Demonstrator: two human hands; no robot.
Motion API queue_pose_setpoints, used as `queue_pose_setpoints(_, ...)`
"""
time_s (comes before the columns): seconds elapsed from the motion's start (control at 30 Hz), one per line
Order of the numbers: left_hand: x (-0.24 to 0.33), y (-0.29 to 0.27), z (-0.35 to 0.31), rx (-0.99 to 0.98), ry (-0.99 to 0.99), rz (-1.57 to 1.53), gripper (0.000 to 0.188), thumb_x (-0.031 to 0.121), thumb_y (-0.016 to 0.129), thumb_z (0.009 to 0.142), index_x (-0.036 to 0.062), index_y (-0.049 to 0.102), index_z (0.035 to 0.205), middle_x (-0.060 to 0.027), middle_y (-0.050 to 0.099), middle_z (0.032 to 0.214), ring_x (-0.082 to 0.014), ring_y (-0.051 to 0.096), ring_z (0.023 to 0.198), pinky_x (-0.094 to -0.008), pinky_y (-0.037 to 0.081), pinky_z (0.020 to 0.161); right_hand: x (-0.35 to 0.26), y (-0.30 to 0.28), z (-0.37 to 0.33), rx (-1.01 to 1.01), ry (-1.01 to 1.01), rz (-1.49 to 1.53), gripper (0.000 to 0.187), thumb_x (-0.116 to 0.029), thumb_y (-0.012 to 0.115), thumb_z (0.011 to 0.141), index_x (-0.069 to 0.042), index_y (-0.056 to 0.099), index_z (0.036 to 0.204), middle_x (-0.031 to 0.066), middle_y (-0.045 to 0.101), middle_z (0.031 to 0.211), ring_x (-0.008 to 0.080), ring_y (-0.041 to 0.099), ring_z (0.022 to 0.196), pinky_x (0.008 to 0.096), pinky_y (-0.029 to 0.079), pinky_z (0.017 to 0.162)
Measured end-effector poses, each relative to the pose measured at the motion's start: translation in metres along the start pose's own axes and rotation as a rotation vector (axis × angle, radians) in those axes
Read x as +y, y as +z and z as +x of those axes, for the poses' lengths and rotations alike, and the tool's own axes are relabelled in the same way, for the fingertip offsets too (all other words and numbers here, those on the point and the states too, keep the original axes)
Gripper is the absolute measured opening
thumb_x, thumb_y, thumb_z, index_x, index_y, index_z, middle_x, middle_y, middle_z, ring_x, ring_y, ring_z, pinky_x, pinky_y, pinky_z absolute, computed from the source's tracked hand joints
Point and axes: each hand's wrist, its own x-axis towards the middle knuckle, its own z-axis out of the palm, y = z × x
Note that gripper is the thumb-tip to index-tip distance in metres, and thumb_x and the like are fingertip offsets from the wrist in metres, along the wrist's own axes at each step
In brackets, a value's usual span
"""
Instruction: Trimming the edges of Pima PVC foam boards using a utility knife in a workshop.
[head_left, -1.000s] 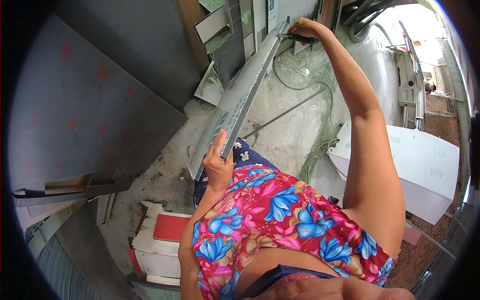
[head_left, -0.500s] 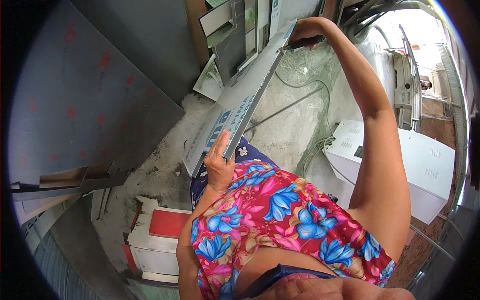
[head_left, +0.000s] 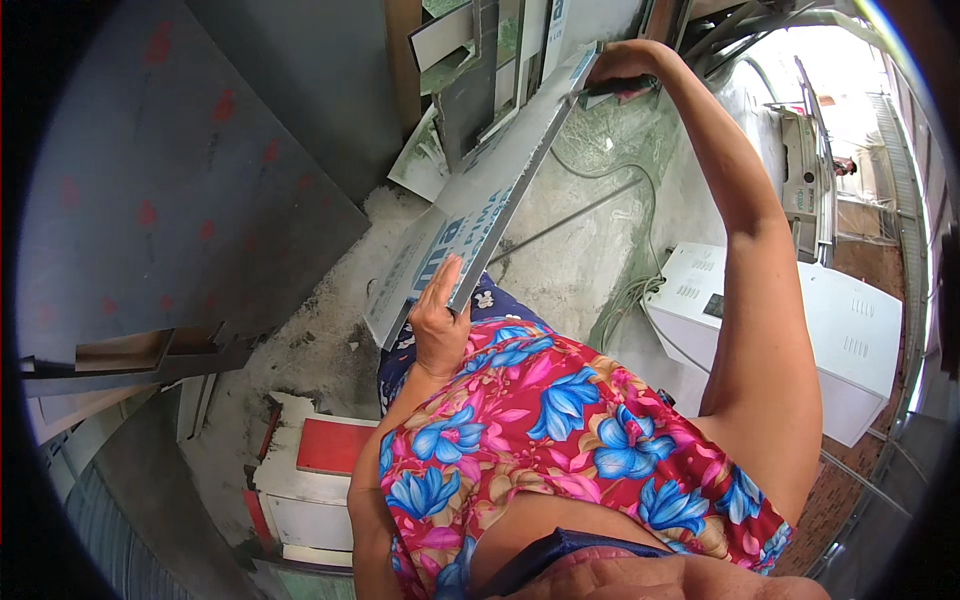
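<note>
Your left hand (head_left: 436, 330) has fingers pinching the printed panel (head_left: 486, 185); your right hand (head_left: 622, 64) grips a black-handled tool (head_left: 620, 87). The panel looks light and stiff; hold its edges.

Looks smooth on the panel (head_left: 485, 190) at twelve o'clock, concrete-rough on the floor (head_left: 600, 230) at two, cloth-soft on the garment (head_left: 540, 410) at five.

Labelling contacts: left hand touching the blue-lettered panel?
Touching. Head view: left hand holds the panel at its near end, fingers against its face.
</note>
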Motion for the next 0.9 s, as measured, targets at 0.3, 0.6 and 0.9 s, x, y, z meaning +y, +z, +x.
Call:
queue_pose_setpoints(0.3, 0.002, -0.083, -0.1, 0.004, 0.008, -0.013, 0.049, -0.003, 0.069, 0.08, -0.0002, 0.059, 0.129, -0.021, 0.064, 0.126, -0.0369, 0.063, 0.116, -0.0398, 0.051, 0.097, -0.101, 0.069, -0.115, 0.062, -0.017, 0.114, 0.027, -0.026, 0.06, 0.083, -0.004, 0.068, 0.069, 0.0056, 0.062, 0.058, 0.0146, 0.061, 0.05, 0.0317, 0.047, 0.046)
queue_pose_setpoints(0.6, 0.0, -0.108, -0.133, -0.004, 0.011, -0.019, 0.048, -0.003, 0.069, 0.082, -0.0002, 0.059, 0.128, -0.0211, 0.063, 0.126, -0.037, 0.063, 0.116, -0.0399, 0.051, 0.097, -0.13, 0.107, -0.169, 0.038, -0.179, 0.083, 0.028, -0.023, 0.053, 0.098, -0.007, 0.072, 0.112, 0.0033, 0.062, 0.062, 0.011, 0.058, 0.046, 0.0271, 0.049, 0.043)
queue_pose_setpoints(0.9, -0.004, -0.098, -0.117, -0.005, -0.012, -0.021, 0.049, -0.003, 0.068, 0.081, 0.0008, 0.059, 0.129, -0.0205, 0.064, 0.126, -0.0374, 0.063, 0.115, -0.0404, 0.051, 0.097, -0.103, 0.122, -0.149, 0.092, -0.206, 0.273, 0.031, -0.016, 0.052, 0.101, -0.006, 0.066, 0.127, 0.0033, 0.064, 0.068, 0.0114, 0.058, 0.048, 0.0274, 0.052, 0.044)
